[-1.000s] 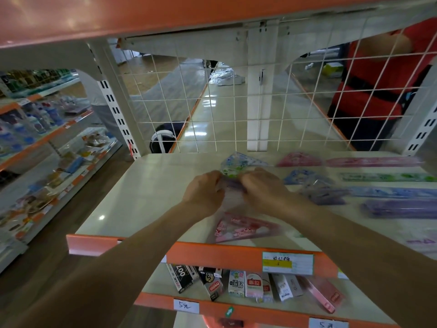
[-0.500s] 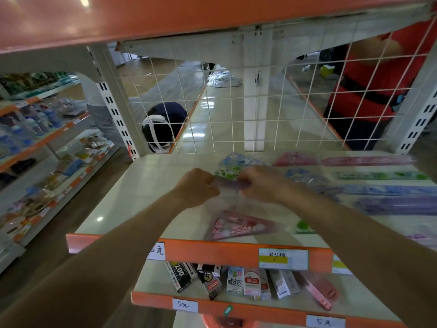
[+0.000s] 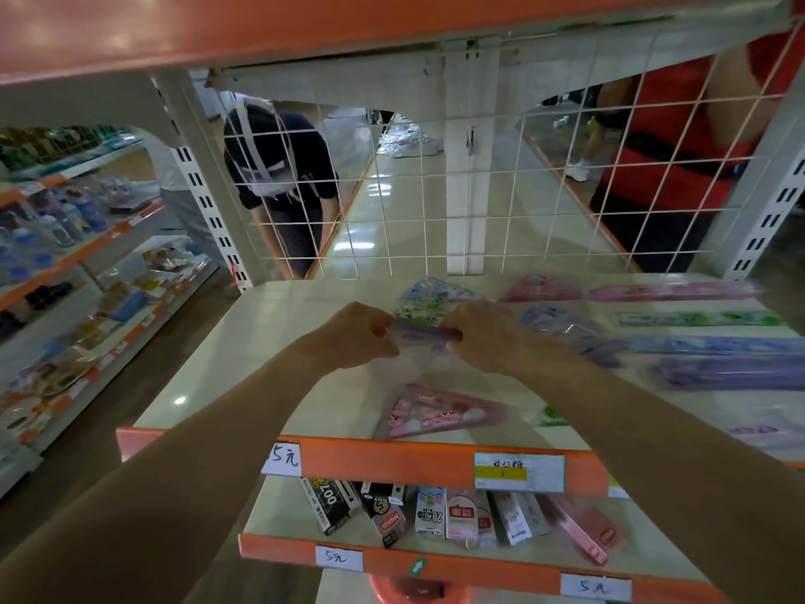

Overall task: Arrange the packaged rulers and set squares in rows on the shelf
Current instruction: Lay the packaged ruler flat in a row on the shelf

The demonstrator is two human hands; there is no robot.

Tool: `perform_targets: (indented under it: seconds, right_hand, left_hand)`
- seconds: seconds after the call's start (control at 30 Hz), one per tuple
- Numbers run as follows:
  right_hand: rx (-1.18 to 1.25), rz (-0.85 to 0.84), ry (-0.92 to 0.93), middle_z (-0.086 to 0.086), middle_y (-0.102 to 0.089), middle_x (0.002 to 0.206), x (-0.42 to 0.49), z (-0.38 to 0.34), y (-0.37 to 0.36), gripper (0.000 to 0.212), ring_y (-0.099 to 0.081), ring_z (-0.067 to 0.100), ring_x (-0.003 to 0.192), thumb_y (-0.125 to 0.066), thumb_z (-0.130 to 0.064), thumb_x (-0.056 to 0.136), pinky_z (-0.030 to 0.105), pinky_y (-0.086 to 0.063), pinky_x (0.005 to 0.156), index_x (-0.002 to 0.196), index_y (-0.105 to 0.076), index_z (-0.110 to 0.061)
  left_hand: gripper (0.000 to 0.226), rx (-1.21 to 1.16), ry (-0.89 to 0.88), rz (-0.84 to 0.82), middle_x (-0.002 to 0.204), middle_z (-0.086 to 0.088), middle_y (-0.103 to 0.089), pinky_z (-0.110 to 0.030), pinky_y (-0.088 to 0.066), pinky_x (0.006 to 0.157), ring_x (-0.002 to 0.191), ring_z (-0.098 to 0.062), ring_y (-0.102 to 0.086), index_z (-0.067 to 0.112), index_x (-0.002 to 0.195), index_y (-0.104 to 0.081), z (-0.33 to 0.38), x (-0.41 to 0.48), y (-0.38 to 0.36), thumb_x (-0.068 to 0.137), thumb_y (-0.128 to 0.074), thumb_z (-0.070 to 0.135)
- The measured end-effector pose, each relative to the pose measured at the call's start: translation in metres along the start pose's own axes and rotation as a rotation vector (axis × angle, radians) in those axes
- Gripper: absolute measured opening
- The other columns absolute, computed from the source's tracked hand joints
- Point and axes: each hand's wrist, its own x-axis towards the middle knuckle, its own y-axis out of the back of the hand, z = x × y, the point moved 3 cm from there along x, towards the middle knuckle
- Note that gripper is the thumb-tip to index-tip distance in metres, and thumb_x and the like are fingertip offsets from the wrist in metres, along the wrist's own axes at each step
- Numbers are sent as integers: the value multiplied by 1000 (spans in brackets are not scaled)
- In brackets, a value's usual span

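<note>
Purple packet [image 3: 419, 336] pinched at either end, left hand [image 3: 348, 338] and right hand [image 3: 485, 337], above shelf [image 3: 257, 342].

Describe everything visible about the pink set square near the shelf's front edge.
The pink set square is a translucent pink triangle with white cartoon print, in glossy clear wrap. It sits just behind the orange front lip of the shelf. Above it, clear film seems to rise to a purplish strip pinched by the left hand and right hand; one pack or two is unclear.
</note>
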Motion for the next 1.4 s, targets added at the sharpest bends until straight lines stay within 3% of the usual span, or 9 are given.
perform_targets:
  seconds: [0.13,0.27,0.37,0.47,0.57,0.63,0.8,1.07,1.4]
  right_hand:
    - [14,15,-2,7,-64,96,3,0,-4,23,-60,24,89,-49,-23,93,28,-42,69,99,-68,-12]
    - [-21,40,2,10,-66,99,10,-5,-11,21,-61,25,90,-51,-14,90,30,-49,76,101,-68,-9]
    - [-38,51,5,10,-65,101,11,-4,-13,20,-62,25,93,-50,-10,90,30,-48,77,100,-67,-10]
    - [-46,30,3,9,-65,103,12,-5,-11,20,-61,25,95,-49,-15,91,31,-48,78,101,-66,-11]
    - [-61,17,14,10,-64,104,11,-13,-10,21,-60,26,97,-49,-18,95,29,-44,75,105,-65,-9]
    - [-67,23,27,11,-64,105,10,-14,-8,23,-60,27,99,-48,-20,96,29,-40,73,106,-64,-7]
    - [-64,-4,9,11,-64,111,12,-16,-8,26,-61,26,102,-47,-18,96,31,-45,78,115,-60,-8]
    - [-34,6,-2,11,-61,111,8,-6,-5,22,-59,27,101,-45,-20,97,32,-45,82,108,-59,-7]
    - [-15,44,39,11,-63,103,-3,-10,-8,23,-58,27,96,-46,-23,98,27,-34,70,107,-62,-9]
  left_hand:
    - [40,-598,111,101,126,-4,-55,-28,-35,95,115,-17,-48,9,132,-53,-5,-8,0,92,-52,6]
    - [46,-924,196,141,116,1,-64,-30,-30,107,112,-18,-55,9,119,-57,20,-14,-22,99,-37,46]
    - [63,-848,140,126,135,0,-48,-29,-24,112,117,-14,-51,11,139,-42,33,-14,-25,98,-23,55]
    - [57,-784,26,160,114,3,-45,-13,-31,93,73,9,-51,8,139,-42,39,-13,-26,102,-17,45]
    - [43,-574,6,192,110,-6,-54,-6,-42,60,67,-1,-57,7,121,-54,45,-8,-29,104,-26,35]
    - [30,-478,27,219,100,-6,-61,-20,-42,66,85,-16,-57,11,106,-57,41,-1,-26,102,-34,31]
    - [25,-572,39,212,52,11,-63,-10,-43,54,57,4,-60,19,86,-54,39,4,-28,102,-38,30]
    - [28,-278,96,191,102,-1,-57,-19,-41,62,87,-15,-52,15,115,-64,0,0,7,93,-47,7]
    - [18,162,-82,227,94,-10,-69,-35,-51,78,90,-28,-62,13,97,-71,-12,-10,-8,86,-57,13]
